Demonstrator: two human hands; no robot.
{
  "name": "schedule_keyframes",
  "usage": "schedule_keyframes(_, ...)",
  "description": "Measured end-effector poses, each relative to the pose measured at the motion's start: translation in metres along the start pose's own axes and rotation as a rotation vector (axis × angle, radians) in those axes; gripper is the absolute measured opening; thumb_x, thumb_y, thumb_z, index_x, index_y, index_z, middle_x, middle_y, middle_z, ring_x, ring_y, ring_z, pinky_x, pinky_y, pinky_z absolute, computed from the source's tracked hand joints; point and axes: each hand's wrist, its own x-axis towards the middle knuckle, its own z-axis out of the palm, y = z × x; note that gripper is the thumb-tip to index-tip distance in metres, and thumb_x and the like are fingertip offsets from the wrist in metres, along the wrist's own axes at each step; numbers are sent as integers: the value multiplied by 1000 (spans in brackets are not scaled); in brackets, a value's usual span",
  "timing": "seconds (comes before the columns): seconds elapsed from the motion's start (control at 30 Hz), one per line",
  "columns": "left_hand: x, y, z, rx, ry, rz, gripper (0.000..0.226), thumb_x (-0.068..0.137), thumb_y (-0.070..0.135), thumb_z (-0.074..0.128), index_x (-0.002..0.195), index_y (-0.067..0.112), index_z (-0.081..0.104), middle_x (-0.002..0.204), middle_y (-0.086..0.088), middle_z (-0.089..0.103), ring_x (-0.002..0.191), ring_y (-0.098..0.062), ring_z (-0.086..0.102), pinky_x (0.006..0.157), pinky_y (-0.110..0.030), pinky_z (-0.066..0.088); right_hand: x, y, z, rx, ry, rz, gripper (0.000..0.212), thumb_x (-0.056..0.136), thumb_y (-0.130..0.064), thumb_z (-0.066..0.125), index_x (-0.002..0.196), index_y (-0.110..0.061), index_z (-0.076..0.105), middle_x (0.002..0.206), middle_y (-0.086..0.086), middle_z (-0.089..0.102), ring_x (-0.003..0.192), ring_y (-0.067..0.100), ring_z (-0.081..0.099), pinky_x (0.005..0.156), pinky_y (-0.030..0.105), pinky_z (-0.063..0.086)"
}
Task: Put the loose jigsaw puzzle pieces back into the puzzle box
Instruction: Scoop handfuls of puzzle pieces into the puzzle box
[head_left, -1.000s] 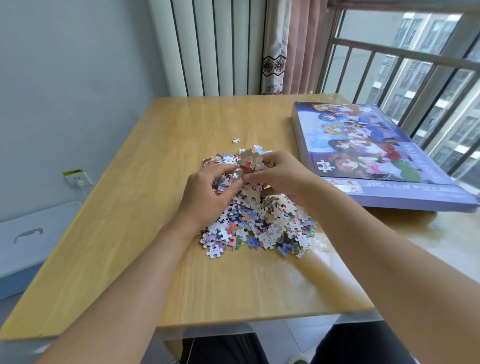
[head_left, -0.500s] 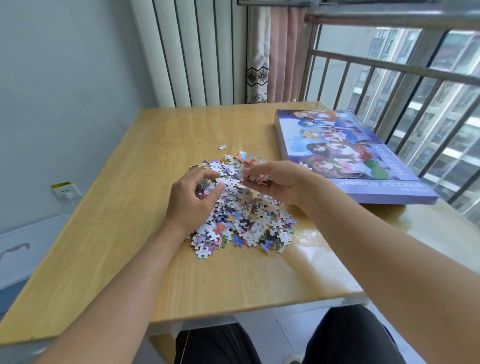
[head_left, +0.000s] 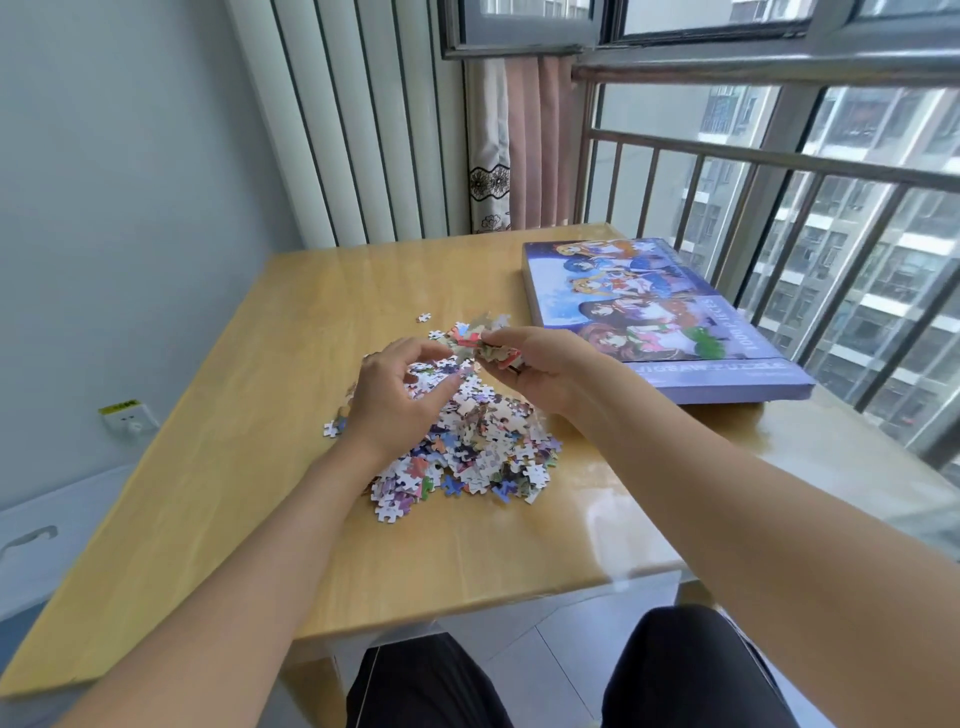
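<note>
A heap of loose jigsaw pieces (head_left: 483, 452) lies in the middle of the wooden table (head_left: 260, 467). My right hand (head_left: 540, 374) grips a bunch of pieces (head_left: 480, 340) just above the heap's far side. Beside it, my left hand (head_left: 395, 395) hovers over the heap's left part with curled fingers, its fingertips near that bunch; whether it holds any piece is unclear. The purple puzzle box (head_left: 660, 317), lid shut and printed with cartoon figures, lies flat at the table's right, just beyond my right hand.
One stray piece (head_left: 424, 317) lies beyond the heap. A railing and window run behind the box at the right. White vertical panels and a curtain stand behind the table. A wall socket (head_left: 127, 415) and a pale storage bin (head_left: 36, 545) are at the left.
My right hand has lifted a bunch of pieces off the heap and moved slightly right. My left hand has loosened and sits above the heap. The camera has tilted upward.
</note>
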Motion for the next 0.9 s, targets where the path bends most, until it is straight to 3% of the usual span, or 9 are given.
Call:
schedule_keyframes(0.2, 12, 15, 20, -34, -18, -73, 34, 84, 28, 78, 115, 28, 67, 109, 18, 67, 104, 9, 58, 85, -16, 46, -15, -20, -16, 55, 39, -50, 33, 91, 3, 66, 122, 12, 59, 114, 21, 59, 86, 22, 61, 67, 25, 60)
schedule_keyframes(0.33, 18, 24, 38, -24, -96, -116, 42, 81, 24, 81, 120, 22, 64, 113, 8, 65, 108, -6, 60, 93, -27, 50, -24, -31, -36, 42, 53, -67, 35, 94, 3, 64, 126, 12, 58, 124, 24, 58, 99, 26, 60, 70, 25, 59)
schedule_keyframes(0.43, 22, 35, 56, 9, -156, -94, 51, 77, 24, 84, 124, 19, 62, 117, 3, 63, 110, -10, 57, 92, -26, 47, -31, -37, -50, 69, 30, -75, 29, 95, 2, 62, 122, 12, 58, 116, 22, 61, 96, 25, 61, 66, 24, 61)
schedule_keyframes(0.5, 24, 45, 69, 25, -206, -70, 58, 74, 25, 86, 126, 19, 60, 120, 4, 61, 112, -10, 55, 89, -23, 42, -36, -43, -63, 80, 8, -74, 16, 95, 1, 62, 110, 8, 61, 106, 20, 62, 89, 23, 63, 71, 25, 61)
schedule_keyframes(0.57, 25, 54, 80, 71, -286, -8, 64, 71, 20, 86, 130, 20, 59, 127, 3, 58, 118, -12, 53, 93, -24, 41, -41, -49, -75, 96, 12, -80, 13, 95, 2, 62, 107, 6, 61, 110, 21, 63, 93, 24, 64, 83, 30, 59)
schedule_keyframes(0.7, 28, 63, 95, 61, -415, 74, 73, 62, 20, 81, 131, 26, 58, 135, 5, 54, 124, -11, 51, 98, -25, 43, -53, -58, -96, 145, 52, -113, 31, 95, 5, 61, 125, 10, 57, 131, 27, 58, 113, 31, 63, 90, 35, 58)
schedule_keyframes(0.77, 29, 64, 103, 112, -447, 147, 68, 62, 25, 87, 125, 26, 61, 131, 4, 57, 121, -13, 53, 98, -26, 42, -60, -62, -104, 150, 65, -125, 37, 95, 4, 60, 131, 9, 53, 134, 27, 57, 118, 32, 61, 90, 35, 57)
schedule_keyframes(0.83, 29, 66, 112, 147, -426, 183, 49, 71, 31, 87, 116, 28, 67, 121, 6, 65, 114, -14, 58, 95, -30, 46, -65, -66, -111, 162, 74, -129, 39, 95, 3, 60, 134, 9, 52, 136, 27, 56, 122, 31, 60, 94, 36, 56)
schedule_keyframes(0.9, 32, 70, 119, 62, -320, 111, 21, 83, 30, 73, 104, 29, 74, 95, 11, 71, 91, -14, 66, 76, -28, 50, -70, -68, -115, 207, 70, -120, 42, 95, 5, 60, 135, 9, 50, 137, 27, 55, 120, 31, 59, 98, 37, 54)
